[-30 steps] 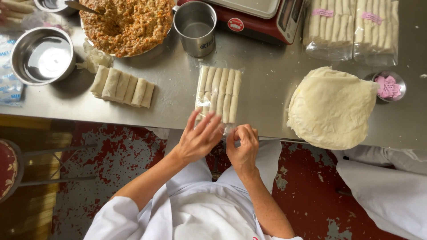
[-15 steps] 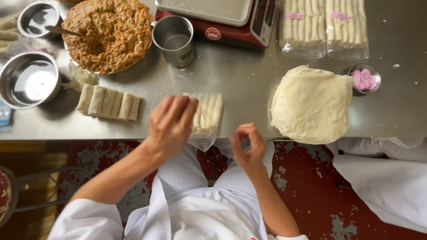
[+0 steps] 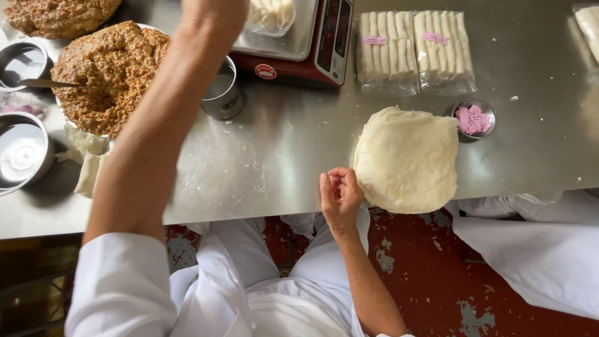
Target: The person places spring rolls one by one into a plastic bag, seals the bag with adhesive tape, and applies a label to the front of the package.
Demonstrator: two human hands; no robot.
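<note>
Bagged rolls [image 3: 269, 14] sit at the top centre of the frame, on the steel pan of the red scale [image 3: 324, 43], right where the left hand [image 3: 215, 15] reaches. That placement reads like a weighing: pale rolls in clear plastic, resting on the platform. The left arm stretches long and straight up the frame from the lower left, white sleeve pushed back, forearm crossing over the steel cup [image 3: 223, 93]; its fingers run off the top edge, so I cannot tell whether they grip the bag or have let go. The right hand [image 3: 340, 195] hangs back at the table edge [image 3: 262, 209], centre frame, fingers curled loosely inward, pinching at nothing I can make out, just beside the stack of round wrappers [image 3: 407, 159]. Two sealed packs [image 3: 415, 50] lie upper right.
</note>
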